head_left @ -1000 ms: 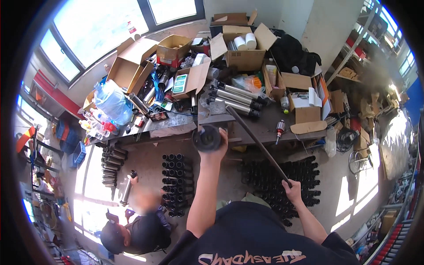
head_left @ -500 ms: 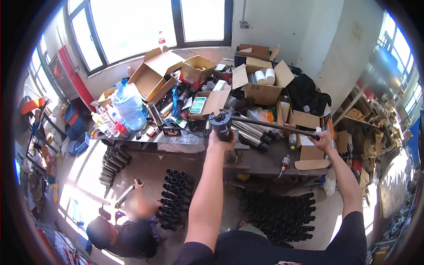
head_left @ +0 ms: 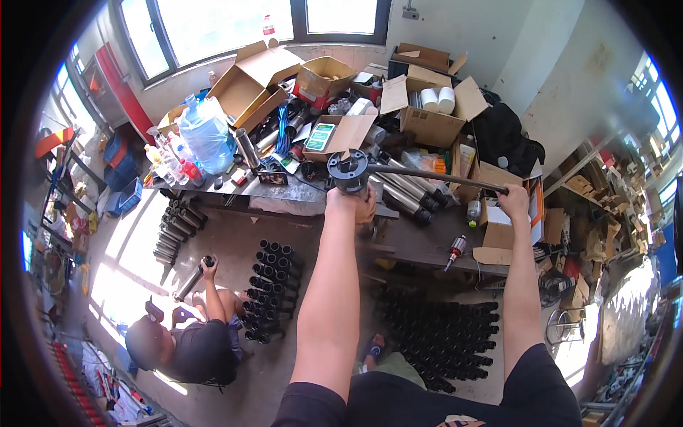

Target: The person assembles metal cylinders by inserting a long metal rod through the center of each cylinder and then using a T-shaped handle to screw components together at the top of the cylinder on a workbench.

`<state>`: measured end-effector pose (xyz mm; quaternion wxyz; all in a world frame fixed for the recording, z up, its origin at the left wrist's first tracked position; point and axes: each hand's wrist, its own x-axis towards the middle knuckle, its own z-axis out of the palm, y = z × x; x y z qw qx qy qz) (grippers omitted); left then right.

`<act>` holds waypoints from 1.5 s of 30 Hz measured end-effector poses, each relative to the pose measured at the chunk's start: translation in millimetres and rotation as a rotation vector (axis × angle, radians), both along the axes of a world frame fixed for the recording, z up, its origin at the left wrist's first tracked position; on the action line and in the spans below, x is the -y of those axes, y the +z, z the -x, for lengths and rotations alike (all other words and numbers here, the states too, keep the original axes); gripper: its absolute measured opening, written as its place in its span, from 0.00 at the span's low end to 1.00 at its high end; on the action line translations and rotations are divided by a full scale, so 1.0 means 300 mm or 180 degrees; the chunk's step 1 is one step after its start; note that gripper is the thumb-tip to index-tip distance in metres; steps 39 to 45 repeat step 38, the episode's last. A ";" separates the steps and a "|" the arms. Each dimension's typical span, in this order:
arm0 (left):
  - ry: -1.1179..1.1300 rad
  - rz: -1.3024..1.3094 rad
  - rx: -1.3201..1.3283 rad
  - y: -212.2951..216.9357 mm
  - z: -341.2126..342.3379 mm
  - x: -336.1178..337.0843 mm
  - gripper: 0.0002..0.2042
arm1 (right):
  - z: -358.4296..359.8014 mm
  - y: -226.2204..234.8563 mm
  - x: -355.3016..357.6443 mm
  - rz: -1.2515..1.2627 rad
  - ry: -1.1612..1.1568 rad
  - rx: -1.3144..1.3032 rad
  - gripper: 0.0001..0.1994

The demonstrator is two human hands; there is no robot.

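Note:
My left hand (head_left: 356, 204) is wrapped round a dark metal cylinder (head_left: 347, 168), held upright over the bench's front edge. Its round top face shows holes and an opening. A long dark bar (head_left: 434, 175) runs from beside the cylinder's top out to the right; how it joins there is too small to tell. My right hand (head_left: 515, 202) is closed round the bar's far right end. Both forearms reach forward, the left nearly straight. Behind the cylinder, an open carton holding a green-and-white packet (head_left: 320, 136) lies on the bench.
The bench (head_left: 420, 245) bears cartons, bottles, shiny tubes (head_left: 407, 191) and a small motor armature (head_left: 455, 250). Several black tubes (head_left: 274, 274) stand on the floor, with a larger group (head_left: 441, 327) below the bench. At lower left a crouching person (head_left: 192, 349) holds a tube (head_left: 191, 281).
The whole view has shifted, so the bench sits higher in the picture. Both my hands keep their grip. The crouching person's blurred arm now reaches to the tube's upper end.

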<state>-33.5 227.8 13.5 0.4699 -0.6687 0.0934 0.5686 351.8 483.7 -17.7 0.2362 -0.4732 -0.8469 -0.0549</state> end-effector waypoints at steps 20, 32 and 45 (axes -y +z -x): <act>-0.0254 -0.0547 -0.0851 -0.052 -0.033 -0.072 0.32 | -0.189 -0.130 -0.114 -0.0107 0.0063 -0.0087 0.13; -0.0955 -0.2875 -0.4964 -0.010 -0.414 0.361 0.34 | -0.128 -0.908 1.074 0.3809 -0.2335 -0.2792 0.24; -0.0805 -0.3295 -0.5358 0.087 -0.377 0.359 0.37 | 0.083 -1.046 0.986 0.4071 -0.2839 -0.3088 0.21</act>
